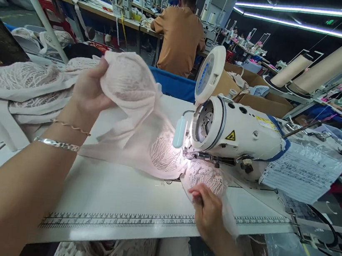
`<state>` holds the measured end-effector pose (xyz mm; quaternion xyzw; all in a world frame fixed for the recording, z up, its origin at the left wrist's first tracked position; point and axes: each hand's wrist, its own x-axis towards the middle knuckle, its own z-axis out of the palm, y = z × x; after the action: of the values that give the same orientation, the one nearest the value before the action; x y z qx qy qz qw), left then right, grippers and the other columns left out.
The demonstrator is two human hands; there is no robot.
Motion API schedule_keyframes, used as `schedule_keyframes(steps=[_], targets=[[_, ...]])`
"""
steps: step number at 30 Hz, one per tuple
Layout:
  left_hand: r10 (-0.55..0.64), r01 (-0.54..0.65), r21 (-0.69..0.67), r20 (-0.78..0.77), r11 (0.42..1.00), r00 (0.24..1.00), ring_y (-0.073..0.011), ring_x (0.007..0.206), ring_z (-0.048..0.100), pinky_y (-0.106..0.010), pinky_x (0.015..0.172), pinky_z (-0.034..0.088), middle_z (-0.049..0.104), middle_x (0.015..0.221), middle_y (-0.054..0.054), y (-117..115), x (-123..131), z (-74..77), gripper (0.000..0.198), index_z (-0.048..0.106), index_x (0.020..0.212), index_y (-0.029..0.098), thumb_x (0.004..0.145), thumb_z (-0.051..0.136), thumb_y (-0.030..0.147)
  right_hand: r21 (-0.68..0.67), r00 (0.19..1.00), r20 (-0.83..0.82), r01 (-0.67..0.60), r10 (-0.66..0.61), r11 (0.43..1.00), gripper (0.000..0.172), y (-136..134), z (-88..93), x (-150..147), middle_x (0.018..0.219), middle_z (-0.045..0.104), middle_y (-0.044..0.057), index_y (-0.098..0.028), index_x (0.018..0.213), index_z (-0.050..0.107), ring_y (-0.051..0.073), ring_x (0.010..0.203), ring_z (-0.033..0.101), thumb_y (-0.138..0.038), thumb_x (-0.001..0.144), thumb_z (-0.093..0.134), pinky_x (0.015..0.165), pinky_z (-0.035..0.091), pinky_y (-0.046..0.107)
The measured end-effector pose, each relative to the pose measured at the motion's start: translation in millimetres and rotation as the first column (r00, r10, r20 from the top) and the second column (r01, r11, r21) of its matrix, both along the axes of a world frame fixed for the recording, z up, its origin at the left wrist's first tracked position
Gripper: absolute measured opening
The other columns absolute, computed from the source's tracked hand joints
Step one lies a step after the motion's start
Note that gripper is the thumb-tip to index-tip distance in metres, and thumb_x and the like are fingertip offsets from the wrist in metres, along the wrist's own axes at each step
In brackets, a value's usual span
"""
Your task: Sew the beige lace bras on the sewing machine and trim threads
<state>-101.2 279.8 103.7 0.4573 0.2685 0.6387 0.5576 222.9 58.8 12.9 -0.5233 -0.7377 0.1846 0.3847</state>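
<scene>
My left hand (89, 90) is raised above the table, fingers closed on the upper part of a pale pink lace garment (135, 110). The garment drapes down to the needle area of a white sewing machine (233, 132), where the lamp lights the lace. My right hand (207, 210) lies near the table's front edge, fingers pinched on the lace end (207, 177) that sits just in front of the presser foot. Bracelets circle my left wrist.
A heap of similar lace pieces (21, 87) lies at the left of the white table (112, 191), whose front edge carries a printed ruler. A paper sheet (300, 170) hangs on the machine. A person in a brown shirt (180, 32) sits at the far bench. Cardboard boxes stand behind.
</scene>
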Motion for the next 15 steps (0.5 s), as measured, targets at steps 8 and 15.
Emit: schedule_keyframes(steps=[8,15], targets=[[0.095,-0.092,-0.029,0.165,0.995,0.982,-0.0295,0.142,0.042,-0.053,0.121,0.031,0.075,0.114,-0.013,-20,-14,-0.5,0.047,0.063,0.103,0.012,0.108,0.022,0.036,-0.309,0.18,-0.941,-0.806,-0.288,0.505,0.04,69,16.3,-136,0.056,0.028,-0.009,-0.019,0.073,0.052,0.008,0.047,0.013,-0.048,0.1,0.053,0.041,0.017,0.019],[0.068,-0.06,-0.052,0.159,0.997,0.985,-0.0295,0.142,0.043,-0.055,0.121,0.03,0.075,0.114,-0.013,-17,-19,-4.8,0.049,0.064,0.104,0.012,0.108,0.023,0.038,-0.189,-0.178,-0.897,-0.675,-0.406,0.714,0.04,125,37.0,-161,0.057,0.022,-0.009,-0.019,0.072,0.05,0.009,0.045,0.012,-0.028,0.107,0.034,0.037,0.022,0.014]])
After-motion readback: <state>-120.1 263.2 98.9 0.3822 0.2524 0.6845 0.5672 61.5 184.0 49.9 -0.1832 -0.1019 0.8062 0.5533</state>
